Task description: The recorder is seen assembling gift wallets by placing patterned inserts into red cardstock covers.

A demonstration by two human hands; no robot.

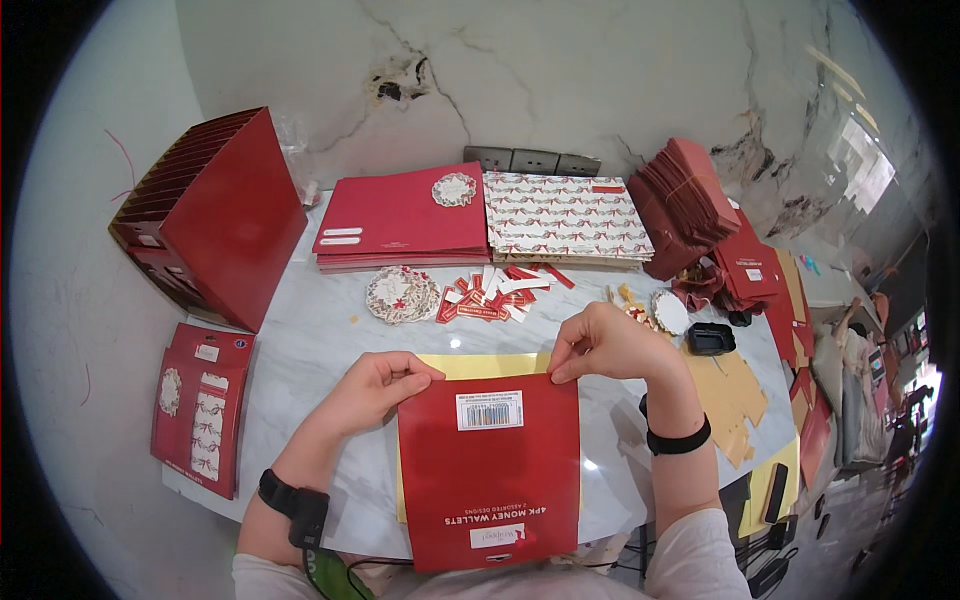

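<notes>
A red cardboard packaging sleeve [489, 450] lies upside down to me at the table's front, with its lower end past the edge. It bears a white barcode label [489, 410] and white print. My left hand [379, 390] grips its far left corner between thumb and fingers. At the far right corner, my right hand [600, 346] pinches the edge with thumb and forefinger. Beneath the sleeve, a yellow sheet [487, 365] shows along the far edge and at the sides. Whether the sleeve holds anything inside is hidden.
Behind stand red envelopes [405, 214], patterned envelopes [566, 217], round wreath tags [403, 294] and small red-and-white labels [484, 296]. A red divided box [225, 217] and finished pack [201, 412] are at left. Banded red bundles [682, 199], a black tray [711, 339] and tan card scraps [724, 397] lie right.
</notes>
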